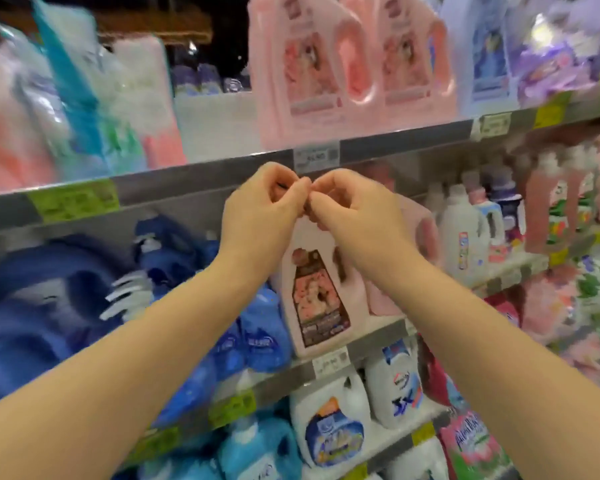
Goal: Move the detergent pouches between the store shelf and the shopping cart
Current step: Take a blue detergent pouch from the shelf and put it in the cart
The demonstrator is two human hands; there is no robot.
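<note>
A pink detergent pouch (pixel 321 299) with a floral label hangs upright in front of the middle shelf (pixel 368 344). My left hand (pixel 260 216) and my right hand (pixel 354 216) meet at its top edge. Both have curled fingers, and their fingertips touch as they pinch the top of the pouch. Blue detergent pouches (pixel 257 334) lie piled on the same shelf to the left. Light pouches in pink and teal (pixel 84 109) stand on the upper shelf at the left. The shopping cart is out of view.
Large pink bottles (pixel 312 64) stand on the upper shelf right above my hands. White jugs (pixel 329 424) fill the shelf below. More bottles (pixel 465 233) and floral pouches (pixel 548 299) line the shelves to the right. Price tags (pixel 316 155) run along the shelf edges.
</note>
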